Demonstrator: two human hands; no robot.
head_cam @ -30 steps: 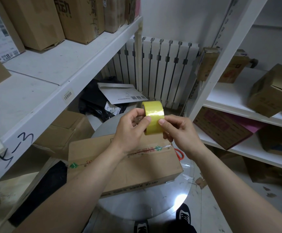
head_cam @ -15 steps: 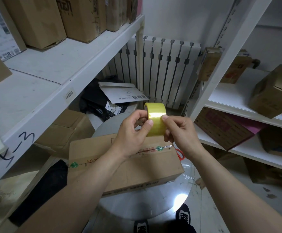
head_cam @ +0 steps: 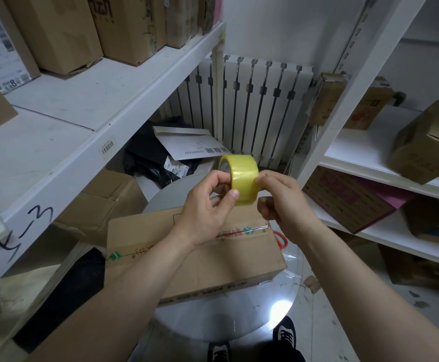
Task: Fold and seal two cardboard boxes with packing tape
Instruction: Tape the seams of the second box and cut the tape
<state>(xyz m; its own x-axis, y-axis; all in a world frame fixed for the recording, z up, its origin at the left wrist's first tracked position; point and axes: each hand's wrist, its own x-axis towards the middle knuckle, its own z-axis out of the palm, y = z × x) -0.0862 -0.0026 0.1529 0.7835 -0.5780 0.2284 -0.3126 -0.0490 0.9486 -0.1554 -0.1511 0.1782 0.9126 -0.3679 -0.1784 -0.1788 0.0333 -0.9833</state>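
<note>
A yellow roll of packing tape (head_cam: pixel 241 176) is held up in front of me, above a flat cardboard box (head_cam: pixel 208 262) lying on a round glass table (head_cam: pixel 239 320). My left hand (head_cam: pixel 208 205) grips the roll, thumb on its outer face and fingers in the core. My right hand (head_cam: pixel 278 197) has its fingers curled, and its fingertips touch the right side of the roll's outer face. A strip of tape runs along the seam on the box's top. A red object (head_cam: pixel 281 239) pokes out behind the box's right end.
White shelves (head_cam: pixel 82 142) on the left carry several cardboard boxes (head_cam: pixel 64 30). Right-hand shelves (head_cam: pixel 370 158) hold more boxes (head_cam: pixel 427 145). A white radiator (head_cam: pixel 255 105) stands at the back, with a white envelope (head_cam: pixel 187 145) and black bags below. My shoes (head_cam: pixel 283 335) show under the table.
Both hands have lifted the tape roll slightly up and to the right. My right fingertips have slid along the roll's outer face.
</note>
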